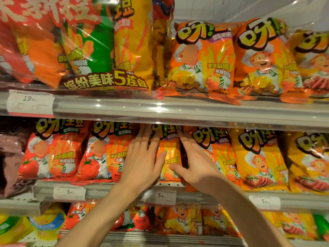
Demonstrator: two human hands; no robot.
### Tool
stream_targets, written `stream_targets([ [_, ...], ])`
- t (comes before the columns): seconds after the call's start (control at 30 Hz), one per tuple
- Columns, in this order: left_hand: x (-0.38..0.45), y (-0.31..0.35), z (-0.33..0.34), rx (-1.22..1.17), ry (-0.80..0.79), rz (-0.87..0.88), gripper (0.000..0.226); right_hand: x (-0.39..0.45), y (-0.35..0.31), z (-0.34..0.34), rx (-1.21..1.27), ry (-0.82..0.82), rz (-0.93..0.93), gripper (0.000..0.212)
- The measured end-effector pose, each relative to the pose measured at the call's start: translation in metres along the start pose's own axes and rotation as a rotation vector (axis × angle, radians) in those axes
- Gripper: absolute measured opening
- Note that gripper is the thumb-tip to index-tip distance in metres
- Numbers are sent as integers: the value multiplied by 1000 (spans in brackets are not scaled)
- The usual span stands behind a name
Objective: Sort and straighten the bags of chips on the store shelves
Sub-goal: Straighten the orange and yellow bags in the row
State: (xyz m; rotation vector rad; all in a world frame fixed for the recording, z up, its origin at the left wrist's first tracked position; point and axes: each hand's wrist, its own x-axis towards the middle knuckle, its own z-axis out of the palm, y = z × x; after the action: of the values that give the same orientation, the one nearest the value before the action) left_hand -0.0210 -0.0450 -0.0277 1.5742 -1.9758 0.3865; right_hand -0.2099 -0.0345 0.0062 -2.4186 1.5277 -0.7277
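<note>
Head view: left hand and right hand, each grip wide with straight fingers, press the orange chip bag between them.

Your two bare arms, nothing worn

Your left hand and right hand carry no gloves, rings or watch; both forearms show uncovered to the frame's lower edge; no sleeve is visible; nails are short and unpainted.

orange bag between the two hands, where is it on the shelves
In the head view the orange bag stands mid-frame on the middle shelf, between the left hand and right hand.
</note>
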Motion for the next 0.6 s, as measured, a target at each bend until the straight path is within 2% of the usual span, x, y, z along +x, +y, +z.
stream_targets([
  [0.1,1,22,-6,-146,121,35,48,-17,14,-18,-31,135,32,73],
  [0.17,3,42,-9,-236,127,76,47,-28,27,-33,-45,210,85,64],
  [0.23,6,63,-10,-313,61,105,50,-38,41,-45,-78,250,150,60],
  [0.33,14,88,-8,-475,-180,22,61,-47,55,-59,-143,154,275,61],
  [0.4,23,101,-5,-501,-338,-55,71,-49,57,-66,-169,49,354,66],
  [0.5,40,111,2,-596,-440,-144,77,-43,59,-73,-188,-65,403,74],
  [0.6,52,110,14,-745,-484,-237,89,-35,61,-76,-153,-105,448,85],
])
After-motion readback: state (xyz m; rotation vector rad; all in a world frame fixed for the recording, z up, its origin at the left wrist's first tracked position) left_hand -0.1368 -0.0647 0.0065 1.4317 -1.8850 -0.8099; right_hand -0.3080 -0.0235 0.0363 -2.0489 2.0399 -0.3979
